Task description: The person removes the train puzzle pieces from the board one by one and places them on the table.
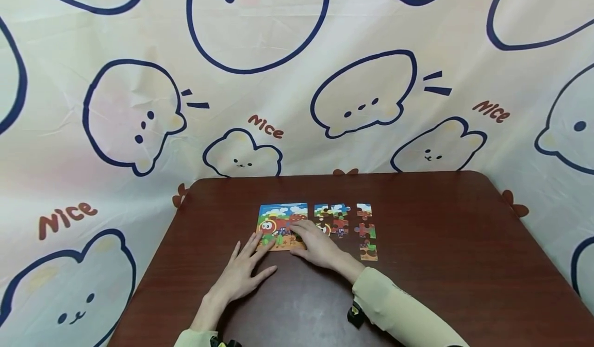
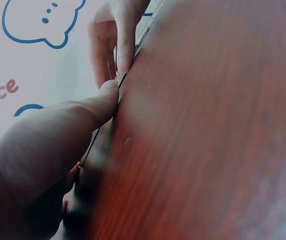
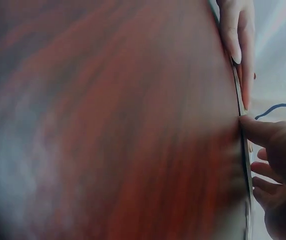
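A colourful jigsaw puzzle (image 1: 282, 210) lies flat on the table, with blue sky at its top and a red cartoon figure. My left hand (image 1: 236, 280) has its fingers spread, their tips on the puzzle's lower left part. From the other side my right hand (image 1: 320, 246) reaches over the right part, its fingers touching the picture and its thumb at the lower edge. It hides some of the puzzle. In the right wrist view the right thumb (image 3: 258, 129) rests by the thin edge of the puzzle.
Just right of the puzzle lie joined loose pieces (image 1: 340, 227), partly behind the right hand. Further right is a column of pieces (image 1: 366, 231). The dark brown wooden table (image 1: 445, 264) extends to a cartoon-printed cloth (image 1: 287, 99) behind it.
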The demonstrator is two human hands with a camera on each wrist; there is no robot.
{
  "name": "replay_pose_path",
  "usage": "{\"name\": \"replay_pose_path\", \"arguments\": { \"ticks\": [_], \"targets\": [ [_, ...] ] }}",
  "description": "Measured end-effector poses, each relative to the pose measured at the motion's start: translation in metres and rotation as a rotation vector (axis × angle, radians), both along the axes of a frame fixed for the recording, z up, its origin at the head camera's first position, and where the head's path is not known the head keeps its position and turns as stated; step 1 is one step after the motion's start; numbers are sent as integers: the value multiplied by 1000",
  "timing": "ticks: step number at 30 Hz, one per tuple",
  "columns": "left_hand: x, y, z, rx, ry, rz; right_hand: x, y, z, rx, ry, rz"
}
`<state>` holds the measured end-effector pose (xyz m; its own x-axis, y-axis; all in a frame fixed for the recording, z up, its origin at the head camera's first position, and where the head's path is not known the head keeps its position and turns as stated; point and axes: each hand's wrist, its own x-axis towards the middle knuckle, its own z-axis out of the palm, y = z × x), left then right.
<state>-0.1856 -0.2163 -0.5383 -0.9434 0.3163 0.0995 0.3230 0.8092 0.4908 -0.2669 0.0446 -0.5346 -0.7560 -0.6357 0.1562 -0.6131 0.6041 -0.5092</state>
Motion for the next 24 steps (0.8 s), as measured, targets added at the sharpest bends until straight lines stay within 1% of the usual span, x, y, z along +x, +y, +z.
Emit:
{"name": "replay_pose_path", "arguments": {
  "ticks": [2,5,8,11,14,18,20,24],
  "targets": [
    [0,1,2,-7,-19,7,1,-2,-1,25,31,2],
    [0,2,4,-23,-46,16,1,-5,-3,20,52,4],
    [1,3,7,-48,-67,17,2,-8,-6,-14,58,18],
    [1,3,9,-69,-88,15,2,-11,-8,-77,56,19],
    [0,3,9,-79,-111,15,3,-13,-12,-146,52,-12],
    [0,3,9,-83,-107,13,5,-15,-16,-225,31,-78],
    [0,3,9,-81,-99,14,5,-16,-18,-249,21,-103],
    [-1,3,8,-80,-99,20,5,-17,-20,-280,-8,-120]
  ]
}}
